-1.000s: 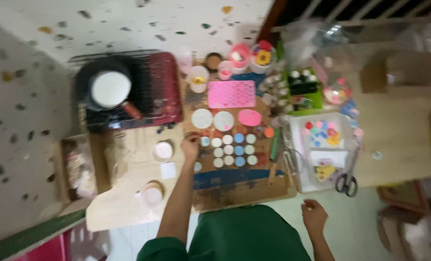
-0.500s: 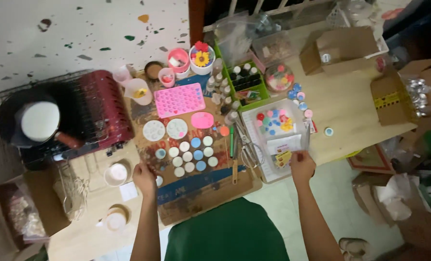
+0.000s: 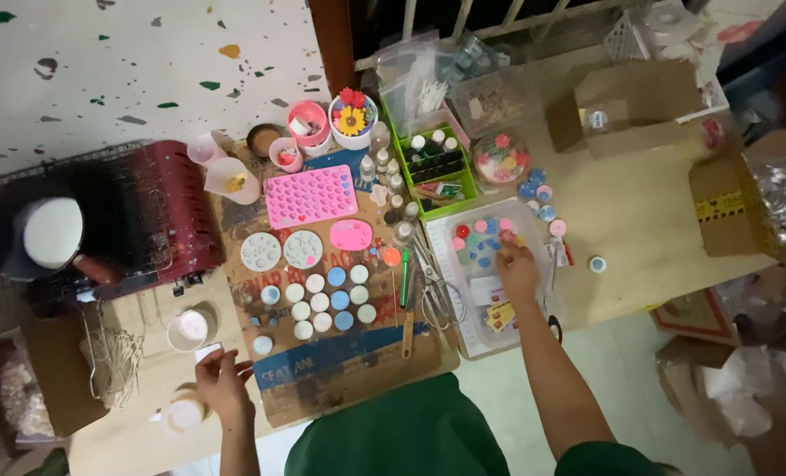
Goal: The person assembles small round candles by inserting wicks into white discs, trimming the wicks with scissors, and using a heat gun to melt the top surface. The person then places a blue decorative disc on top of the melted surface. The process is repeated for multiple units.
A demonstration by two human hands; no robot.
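Over the clear tray (image 3: 463,330), right hand (image 3: 518,270) among coloured pieces (image 3: 485,240), grip unclear, left hand (image 3: 221,379) pinching a small white scrap (image 3: 208,353).

Just one head cam, looking pretty much straight down from well above onto the cardboard worktop (image 3: 340,375), both hands barely in at the bottom.
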